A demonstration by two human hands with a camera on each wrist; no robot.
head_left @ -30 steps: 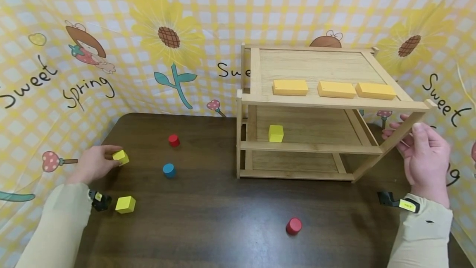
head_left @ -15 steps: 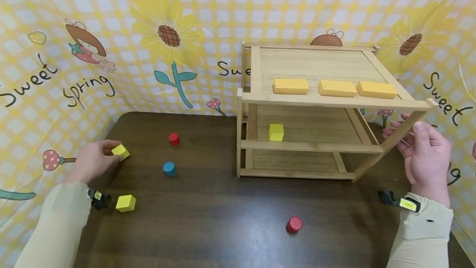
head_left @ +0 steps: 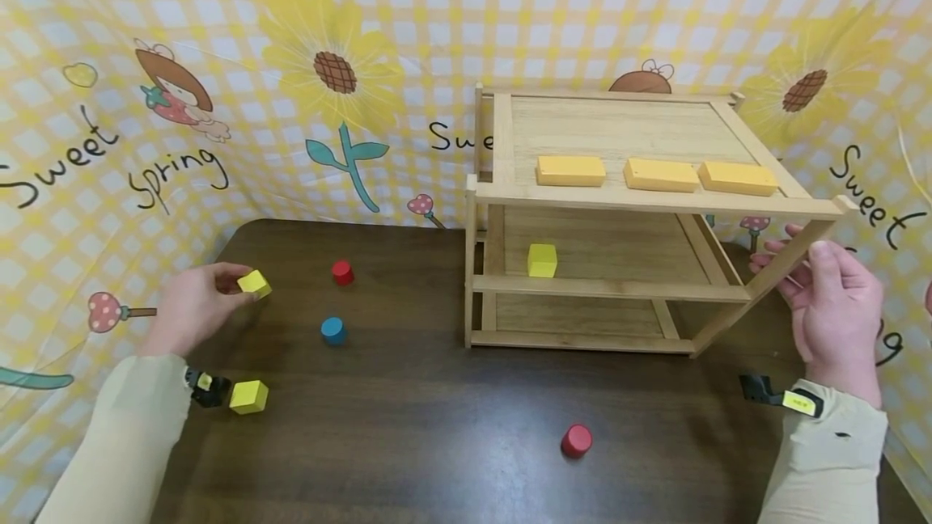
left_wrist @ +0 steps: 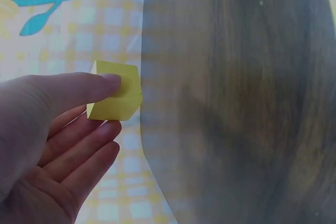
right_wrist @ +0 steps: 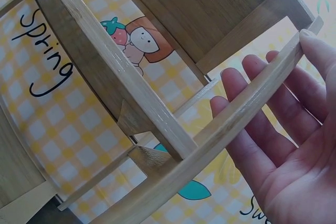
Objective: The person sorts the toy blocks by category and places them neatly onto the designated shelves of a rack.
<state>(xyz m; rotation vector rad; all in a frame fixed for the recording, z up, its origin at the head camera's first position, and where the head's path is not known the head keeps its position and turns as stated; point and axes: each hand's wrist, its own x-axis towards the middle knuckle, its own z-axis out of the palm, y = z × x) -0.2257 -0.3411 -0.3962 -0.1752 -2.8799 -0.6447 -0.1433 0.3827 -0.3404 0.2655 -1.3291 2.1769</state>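
My left hand [head_left: 200, 306] pinches a yellow cube block [head_left: 255, 285] between thumb and fingers, over the table's far left part. In the left wrist view the thumb lies across one face of that block [left_wrist: 123, 106], with fingertips beneath it. My right hand [head_left: 833, 302] is at the front right post of a three-tier wooden shelf rack [head_left: 612, 291]. The right wrist view shows the thumb on this post [right_wrist: 236, 121] and the fingers passing behind it. One yellow cube [head_left: 542, 260] sits on the middle tier. Three orange-yellow rectangular blocks [head_left: 571, 171] lie along the top tier's front.
On the dark wooden table [head_left: 408, 435] stand a red cylinder [head_left: 343, 272], a blue cylinder [head_left: 333, 331] and another yellow cube [head_left: 249, 397] at the left. A second red cylinder [head_left: 577, 441] is near the front. A checked cloth [head_left: 408, 31] hangs behind and at both sides.
My left hand, with the yellow cube block in its fingers, has moved a little right and away from me. The right hand keeps its place at the rack's post.
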